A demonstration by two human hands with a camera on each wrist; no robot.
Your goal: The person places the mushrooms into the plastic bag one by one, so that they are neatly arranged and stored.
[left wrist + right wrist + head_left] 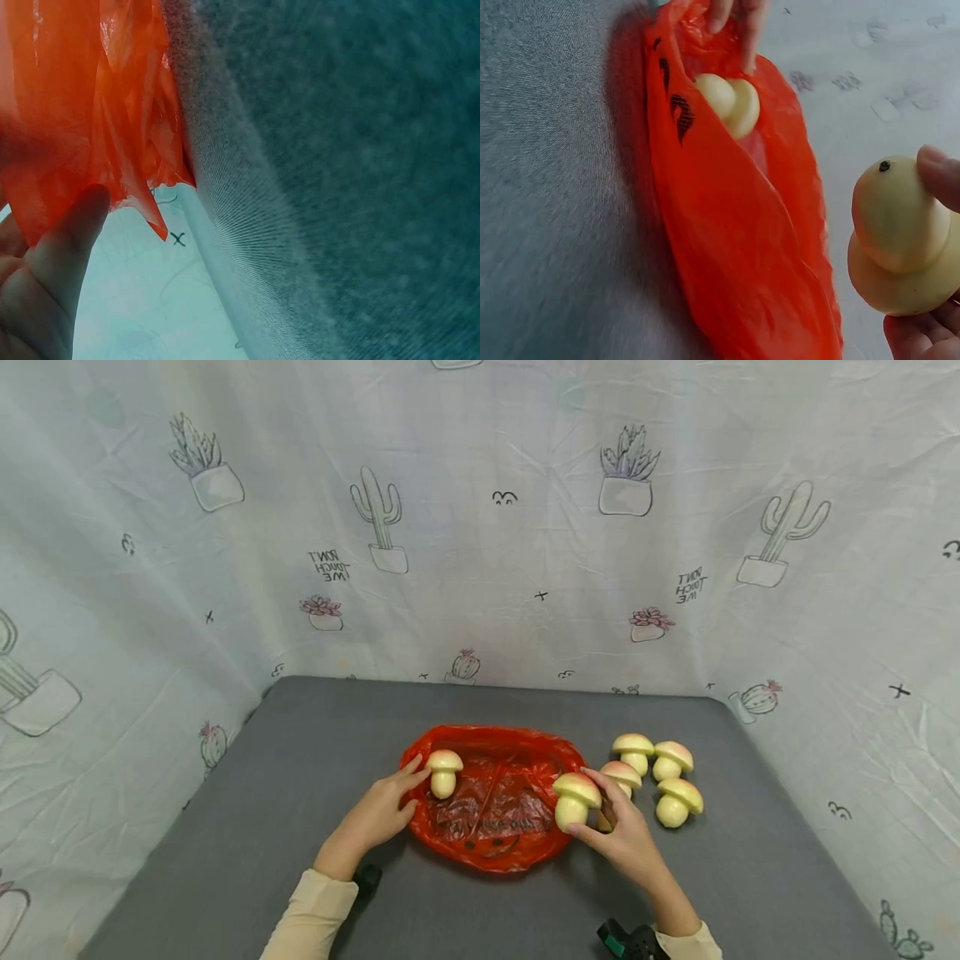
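Note:
A red plastic bag [487, 847] lies with its mouth spread wide on the grey table. My left hand [382, 810] grips its left rim, the thumb [79, 225] on the outside of the film. Just inside that rim is a toy mushroom [444, 774], pale yellow with a rounded cap, close to the left fingertips. My right hand [626, 839] pinches a second toy mushroom [573, 802] between thumb and fingers, over the bag's right rim. In the right wrist view this held mushroom [900, 232] shows its stem end, with a small dark spot.
Several more toy mushrooms [678, 802] stand and lie on the table right of the bag, one partly behind the right hand. The grey table [330, 727] meets a white curtain [465, 568] printed with potted cacti at its back and sides.

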